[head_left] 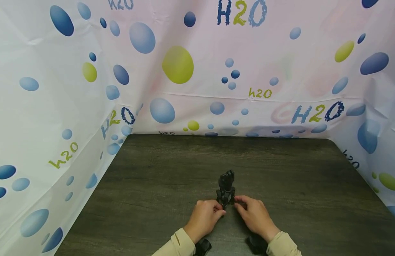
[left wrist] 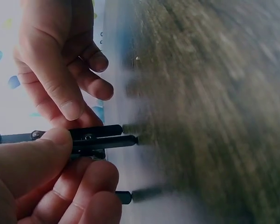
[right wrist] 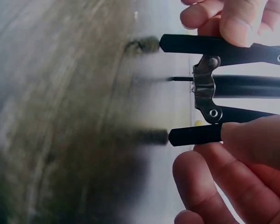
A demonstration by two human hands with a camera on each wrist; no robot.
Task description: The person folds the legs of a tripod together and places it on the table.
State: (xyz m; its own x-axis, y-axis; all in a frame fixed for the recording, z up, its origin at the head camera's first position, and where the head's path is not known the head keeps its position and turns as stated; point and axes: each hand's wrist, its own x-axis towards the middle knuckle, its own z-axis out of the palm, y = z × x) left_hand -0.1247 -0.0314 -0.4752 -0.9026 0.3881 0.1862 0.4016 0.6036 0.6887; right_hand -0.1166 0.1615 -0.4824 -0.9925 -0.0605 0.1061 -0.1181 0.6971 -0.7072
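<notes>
A small black tripod (head_left: 226, 188) stands upright on the dark table between the two hands, its legs partly spread. My left hand (head_left: 204, 217) pinches one leg between thumb and fingers, low down on the near left side. On the other side, my right hand (head_left: 256, 217) pinches another leg (right wrist: 193, 136) with thumb and fingers. In the right wrist view a metal bracket (right wrist: 206, 88) joins the legs around a central rod. Seen from the left wrist, the leg tips (left wrist: 129, 140) point toward the wooden surface. The tripod's upper part is out of both wrist views.
The dark wood-grain table (head_left: 172, 167) reaches back to a white sheet (head_left: 204, 46) printed with blue and green spots and H2O lettering. More of that sheet rises along the left and right sides. Black wrist straps (head_left: 202, 246) sit below the hands.
</notes>
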